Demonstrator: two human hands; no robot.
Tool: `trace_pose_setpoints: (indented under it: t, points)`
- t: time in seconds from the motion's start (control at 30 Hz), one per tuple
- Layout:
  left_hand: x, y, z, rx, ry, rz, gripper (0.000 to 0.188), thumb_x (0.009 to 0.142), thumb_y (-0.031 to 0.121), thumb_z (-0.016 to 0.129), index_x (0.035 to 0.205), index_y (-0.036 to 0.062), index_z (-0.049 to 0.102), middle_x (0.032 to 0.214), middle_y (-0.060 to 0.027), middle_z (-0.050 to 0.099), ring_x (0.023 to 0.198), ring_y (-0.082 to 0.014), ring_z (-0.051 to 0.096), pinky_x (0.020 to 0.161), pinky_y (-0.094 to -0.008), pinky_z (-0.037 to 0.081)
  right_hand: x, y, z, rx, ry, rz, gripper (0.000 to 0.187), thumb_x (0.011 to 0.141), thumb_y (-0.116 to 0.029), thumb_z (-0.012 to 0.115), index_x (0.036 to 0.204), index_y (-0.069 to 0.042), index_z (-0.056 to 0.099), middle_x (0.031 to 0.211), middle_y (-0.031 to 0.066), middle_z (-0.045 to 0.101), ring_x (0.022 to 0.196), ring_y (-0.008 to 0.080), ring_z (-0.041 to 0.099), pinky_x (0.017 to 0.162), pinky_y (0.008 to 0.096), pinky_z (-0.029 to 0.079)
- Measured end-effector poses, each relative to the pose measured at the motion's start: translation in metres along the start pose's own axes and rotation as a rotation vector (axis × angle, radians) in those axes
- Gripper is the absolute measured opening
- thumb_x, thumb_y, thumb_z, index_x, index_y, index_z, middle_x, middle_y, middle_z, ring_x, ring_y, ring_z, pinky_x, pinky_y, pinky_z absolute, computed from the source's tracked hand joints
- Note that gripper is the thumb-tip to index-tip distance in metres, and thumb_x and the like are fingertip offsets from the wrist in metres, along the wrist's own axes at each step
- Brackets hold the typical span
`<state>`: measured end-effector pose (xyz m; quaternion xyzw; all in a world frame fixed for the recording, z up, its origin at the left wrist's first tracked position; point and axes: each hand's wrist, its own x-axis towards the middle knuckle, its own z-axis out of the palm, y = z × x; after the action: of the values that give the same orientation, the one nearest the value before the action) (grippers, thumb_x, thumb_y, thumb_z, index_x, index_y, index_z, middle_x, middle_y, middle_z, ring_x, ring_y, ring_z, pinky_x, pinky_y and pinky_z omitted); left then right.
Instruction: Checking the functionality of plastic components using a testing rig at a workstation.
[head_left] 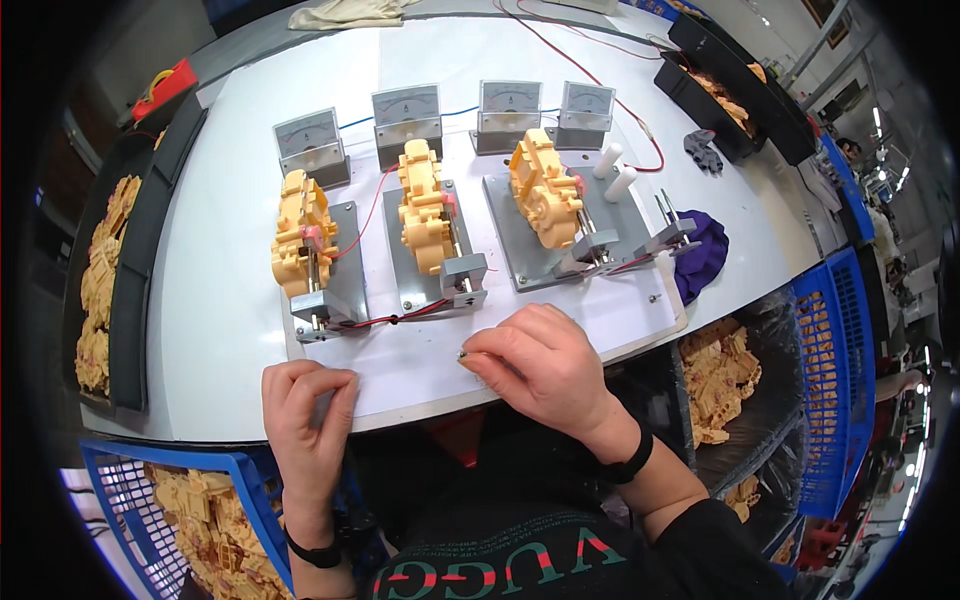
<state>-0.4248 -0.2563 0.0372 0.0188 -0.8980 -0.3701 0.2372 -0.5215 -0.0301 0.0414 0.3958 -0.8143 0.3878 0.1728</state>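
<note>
Pinching a small, shiny metal piece (461, 354) between thumb and fingertips, the right hand (540, 370) has its grip drawn almost closed, the remaining fingers folded in a smooth curve. The piece is over the white sheet (420, 378), nearer the person than the middle fixture; its exact shape is too small to tell. The left hand (308, 415) is loosely curled near the sheet's left edge, its grip closed so that the thumb tip comes up to the forefinger; whether anything tiny sits between them, I cannot tell.

Beyond the hands stand three moulded, matte yellow plastic housings, left (303, 240), middle (422, 210) and right (548, 195), ribbed and boxy with rounded drum-like parts. Each sits on a flat grey plate, with bright round metal rods and a squared grey block at the near end. Thin red wires loop around the plates. Behind are four boxy meters (407, 105) with clear faces. Two smooth white cylindrical pegs (620, 184) rise from the right plate, and a crumpled purple cloth (703, 255) lies beside it on the pale, smooth counter (200, 330). More yellow parts fill a smooth-walled black tray (150, 270) at left and a latticed blue plastic crate (225, 463) below.
</note>
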Motion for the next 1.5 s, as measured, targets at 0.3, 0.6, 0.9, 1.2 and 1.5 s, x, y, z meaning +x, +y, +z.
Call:
trace_pose_setpoints:
  t: [0.3, 0.6, 0.9, 1.2, 1.5]
  points:
    - [-0.001, 0.002, 0.001, -0.016, 0.01, 0.008, 0.012, 0.075, 0.002, 0.071, 0.083, 0.0034, 0.063, 0.083, -0.0068, 0.054, 0.083, -0.0231, 0.05, 0.073, -0.0315, 0.041, -0.001, 0.001, 0.0, 0.037, 0.016, 0.009, 0.013, 0.074, -0.012, 0.075, 0.082, -0.008, 0.065, 0.069, 0.0023, 0.056, 0.063, 0.0216, 0.053, 0.06, 0.0326, 0.042]
    - [-0.001, 0.002, 0.002, -0.049, -0.019, -0.061, 0.011, 0.077, 0.001, 0.069, 0.086, 0.0026, 0.062, 0.085, -0.0066, 0.051, 0.085, -0.0221, 0.048, 0.075, -0.0303, 0.039, -0.002, 0.003, 0.0, 0.039, 0.019, 0.016, 0.011, 0.076, -0.013, 0.074, 0.081, -0.009, 0.065, 0.067, 0.0012, 0.053, 0.062, 0.0205, 0.053, 0.059, 0.0318, 0.042]
    - [0.001, 0.0, -0.004, -0.083, -0.061, -0.109, 0.01, 0.079, 0.003, 0.066, 0.089, 0.0027, 0.064, 0.087, -0.0069, 0.052, 0.086, -0.0213, 0.05, 0.077, -0.0292, 0.04, -0.002, 0.003, 0.0, 0.022, 0.021, 0.008, 0.011, 0.076, -0.013, 0.074, 0.08, -0.01, 0.065, 0.067, 0.0015, 0.052, 0.062, 0.0207, 0.052, 0.059, 0.0319, 0.042]
    - [0.006, 0.003, -0.008, -0.061, -0.107, -0.119, 0.009, 0.079, 0.0, 0.066, 0.087, 0.0012, 0.063, 0.086, -0.007, 0.053, 0.085, -0.0212, 0.05, 0.076, -0.0294, 0.04, -0.002, 0.001, 0.002, -0.001, 0.031, 0.013, 0.011, 0.075, -0.014, 0.075, 0.079, -0.009, 0.065, 0.068, 0.0016, 0.054, 0.063, 0.0206, 0.054, 0.059, 0.032, 0.043]
    - [0.006, 0.01, -0.002, 0.005, -0.043, -0.112, 0.006, 0.08, 0.0, 0.065, 0.085, -0.0001, 0.062, 0.085, -0.0081, 0.053, 0.084, -0.0224, 0.05, 0.077, -0.0301, 0.04, -0.002, 0.001, 0.002, -0.015, 0.024, 0.007, 0.012, 0.075, -0.013, 0.075, 0.078, -0.009, 0.064, 0.068, 0.0023, 0.055, 0.063, 0.0212, 0.055, 0.059, 0.0327, 0.043]
